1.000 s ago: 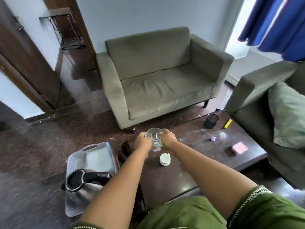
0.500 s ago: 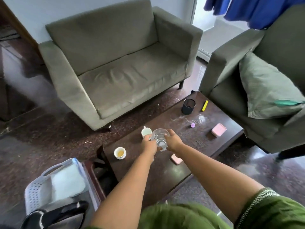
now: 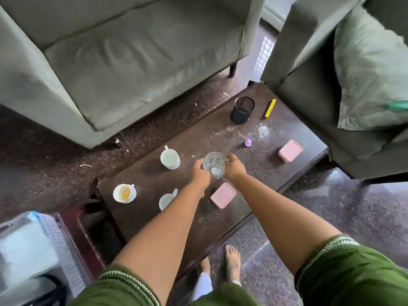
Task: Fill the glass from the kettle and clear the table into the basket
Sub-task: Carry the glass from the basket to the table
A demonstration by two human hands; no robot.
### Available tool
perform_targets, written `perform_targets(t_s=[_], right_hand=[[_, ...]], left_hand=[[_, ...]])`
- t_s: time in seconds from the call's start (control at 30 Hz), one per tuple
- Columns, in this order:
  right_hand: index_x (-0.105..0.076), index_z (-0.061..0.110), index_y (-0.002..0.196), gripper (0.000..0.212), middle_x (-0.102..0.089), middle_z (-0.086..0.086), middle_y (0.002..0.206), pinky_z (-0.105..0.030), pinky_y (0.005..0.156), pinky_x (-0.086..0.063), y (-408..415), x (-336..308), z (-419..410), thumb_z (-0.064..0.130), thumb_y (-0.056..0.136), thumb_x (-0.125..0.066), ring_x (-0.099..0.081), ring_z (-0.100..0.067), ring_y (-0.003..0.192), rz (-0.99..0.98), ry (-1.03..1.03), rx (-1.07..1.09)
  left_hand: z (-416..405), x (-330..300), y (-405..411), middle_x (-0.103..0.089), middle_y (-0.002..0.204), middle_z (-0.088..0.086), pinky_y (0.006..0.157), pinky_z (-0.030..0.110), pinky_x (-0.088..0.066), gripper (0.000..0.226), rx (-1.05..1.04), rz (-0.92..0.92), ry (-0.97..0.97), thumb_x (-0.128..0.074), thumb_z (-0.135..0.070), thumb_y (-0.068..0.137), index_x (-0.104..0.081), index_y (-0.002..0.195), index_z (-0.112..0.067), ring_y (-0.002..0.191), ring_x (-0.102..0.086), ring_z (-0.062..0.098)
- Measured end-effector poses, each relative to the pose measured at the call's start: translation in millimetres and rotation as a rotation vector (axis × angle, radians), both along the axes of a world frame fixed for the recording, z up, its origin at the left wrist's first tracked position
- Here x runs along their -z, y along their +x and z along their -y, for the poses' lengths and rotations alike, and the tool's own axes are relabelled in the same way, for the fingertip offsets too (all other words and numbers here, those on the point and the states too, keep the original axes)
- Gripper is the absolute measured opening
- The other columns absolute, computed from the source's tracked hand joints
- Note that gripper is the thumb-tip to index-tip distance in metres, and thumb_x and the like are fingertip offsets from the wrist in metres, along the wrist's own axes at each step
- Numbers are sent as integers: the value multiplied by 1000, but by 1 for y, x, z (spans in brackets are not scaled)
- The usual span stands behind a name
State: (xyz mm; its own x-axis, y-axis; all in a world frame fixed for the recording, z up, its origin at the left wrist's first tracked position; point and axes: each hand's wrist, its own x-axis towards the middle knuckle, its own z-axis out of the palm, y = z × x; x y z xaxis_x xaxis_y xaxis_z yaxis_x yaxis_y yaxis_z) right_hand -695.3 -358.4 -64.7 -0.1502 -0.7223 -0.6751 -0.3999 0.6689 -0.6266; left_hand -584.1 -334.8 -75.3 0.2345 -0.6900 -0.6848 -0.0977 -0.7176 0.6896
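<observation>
A clear glass (image 3: 214, 164) with a little water in it is held between both hands over the middle of the dark wooden table (image 3: 260, 173). My left hand (image 3: 201, 174) grips its left side and my right hand (image 3: 235, 166) grips its right side. The white plastic basket (image 3: 55, 237) stands at the bottom left, with the black handle of the kettle (image 3: 44, 288) showing at the frame's lower left corner. Whether the glass touches the table cannot be told.
On the table stand a white mug (image 3: 170, 159), a cup with tea (image 3: 124, 193), another white mug (image 3: 166, 200), two pink boxes (image 3: 223, 195) (image 3: 289, 150), a black mesh holder (image 3: 242, 110), a yellow bar (image 3: 270, 108) and a purple cap (image 3: 248, 142). Green sofas flank the table.
The view has tilted down and to the right, so the whole table now shows. Both hands still hold the glass, now lower over the table's middle.
</observation>
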Motion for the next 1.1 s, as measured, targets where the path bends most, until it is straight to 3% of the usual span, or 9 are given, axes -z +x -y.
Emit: perform_targets(t_s=[0.17, 0.33, 0.53, 0.6, 0.73, 0.9, 1.1], right_hand=[[-49, 12, 131, 37, -62, -16, 124, -34, 77, -44, -6, 45, 24, 10, 96, -41, -54, -23, 92, -70, -23, -96], [-48, 15, 134, 39, -61, -14, 127, -32, 80, -44, -7, 66, 34, 9, 96, -42, -55, -22, 96, -112, -43, -171], [-47, 17, 139, 44, -60, -11, 131, -34, 91, -47, -4, 70, 38, 13, 95, -48, -58, -29, 114, -87, -23, -277], [-37, 17, 146, 53, -57, -11, 137, -37, 99, -47, 0, 69, 38, 10, 95, -48, -56, -30, 120, -87, 27, -344], [-22, 18, 152, 58, -51, -14, 141, -36, 96, -44, 6, 65, 38, 8, 97, -40, -53, -32, 123, -121, 77, -374], [-22, 14, 152, 57, -46, -15, 145, -38, 100, -43, 4, 57, 36, 7, 98, -40, -50, -33, 126, -127, 100, -376], [-27, 5, 148, 53, -43, -19, 147, -42, 104, -43, 1, 23, 36, 7, 97, -41, -49, -36, 127, -181, 42, -221]], left_hand=[[23, 48, -2, -63, 122, 9, 92, 47, -54, 48, -17, -22, 21, -47, -1, 89, -54, 130, -25, 108, -60, 29], [29, 69, 0, -60, 126, 11, 94, 49, -53, 64, -77, -118, 27, -52, 11, 79, -52, 134, -21, 114, -59, 32], [24, 70, 7, -61, 124, 7, 83, 38, -59, 55, -79, -171, 31, -53, 4, 87, -51, 132, -27, 103, -65, 24], [18, 69, 7, -60, 122, 10, 89, 43, -57, 60, 21, -129, 54, -52, 2, 87, -41, 137, -29, 106, -64, 27], [13, 63, 6, -57, 124, 14, 99, 53, -48, 63, 148, -55, 86, -50, -2, 88, -28, 143, -25, 117, -56, 33], [12, 48, 6, -50, 136, 13, 98, 40, -45, 57, 249, 143, 60, -50, -12, 94, -25, 146, -20, 120, -51, 30], [18, 7, 7, -30, 156, 12, 111, 42, -31, 65, 276, 279, 30, -46, -17, 100, -10, 154, -17, 139, -35, 32]])
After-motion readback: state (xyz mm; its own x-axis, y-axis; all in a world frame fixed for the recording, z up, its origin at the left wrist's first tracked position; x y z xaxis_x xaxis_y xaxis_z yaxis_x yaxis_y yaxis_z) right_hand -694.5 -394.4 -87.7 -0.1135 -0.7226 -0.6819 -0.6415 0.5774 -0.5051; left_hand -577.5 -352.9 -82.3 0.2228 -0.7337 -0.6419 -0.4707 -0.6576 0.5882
